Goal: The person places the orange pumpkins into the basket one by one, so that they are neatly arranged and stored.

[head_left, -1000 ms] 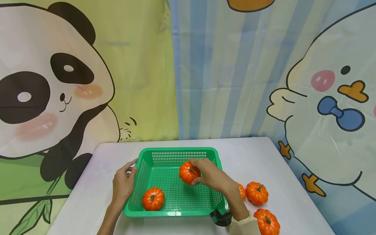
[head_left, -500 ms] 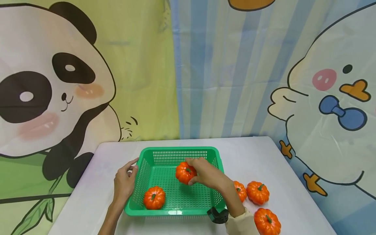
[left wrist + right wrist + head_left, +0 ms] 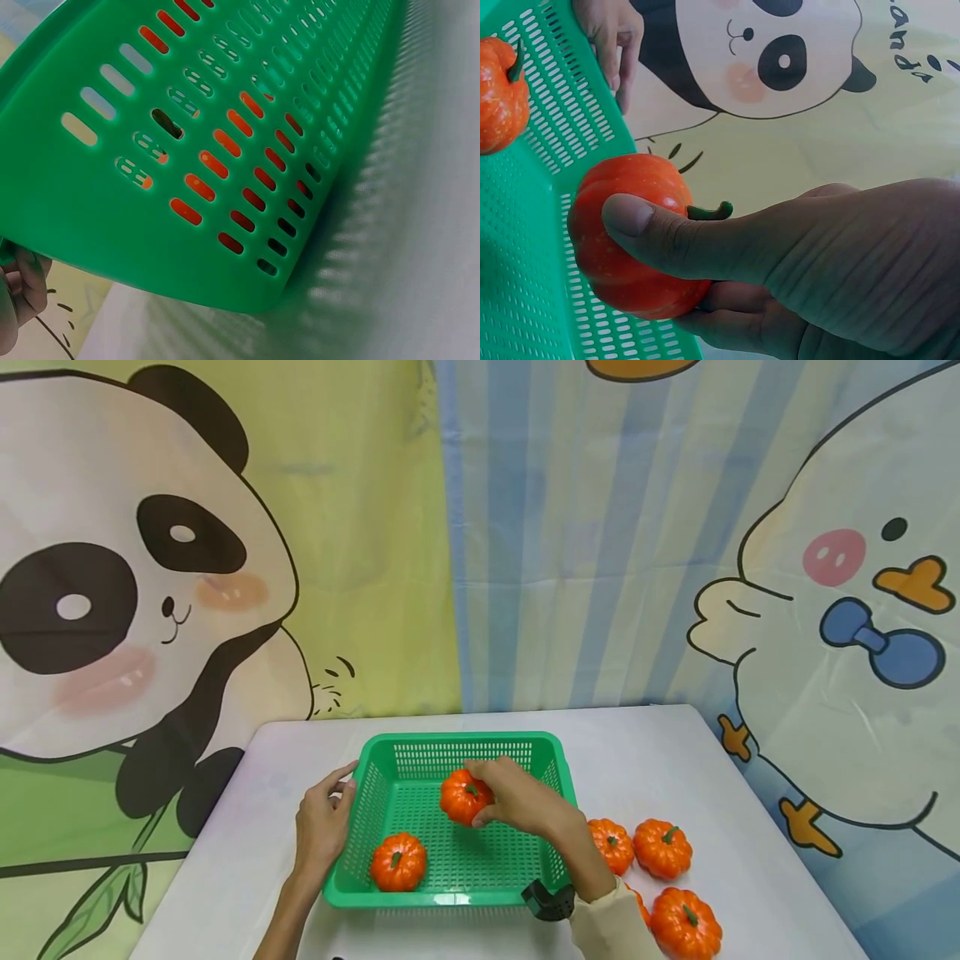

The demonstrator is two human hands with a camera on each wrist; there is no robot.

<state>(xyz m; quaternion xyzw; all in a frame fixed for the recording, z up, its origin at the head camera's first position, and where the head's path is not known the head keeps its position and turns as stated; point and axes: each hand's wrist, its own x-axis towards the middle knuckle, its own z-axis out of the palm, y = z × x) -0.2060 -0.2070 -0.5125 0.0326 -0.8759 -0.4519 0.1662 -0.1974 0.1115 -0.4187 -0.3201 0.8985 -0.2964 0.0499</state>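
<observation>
Green basket (image 3: 551,777), lower centre of head view, held one pumpkin (image 3: 398,862) at its lower-left corner | my right hand (image 3: 517,795) gripped a second pumpkin (image 3: 461,797) over basket middle, thumb across top | my left hand (image 3: 322,822) curled on left rim | three pumpkins (image 3: 662,847) on table (image 3: 675,760), lower right.

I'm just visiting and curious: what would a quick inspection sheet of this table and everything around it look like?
Surface: white table, no stains seen.
Job's things: green basket holds one pumpkin; a second pumpkin is held above the basket floor.
Clutter: four more pumpkins lie right of the basket, such as this one.
Hands: right hand grips the held pumpkin, thumb over it; left hand holds the basket's left rim.
Cables: nothing seen; a black wrist strap only.
Surroundings: panda curtain and duck curtain behind.
</observation>
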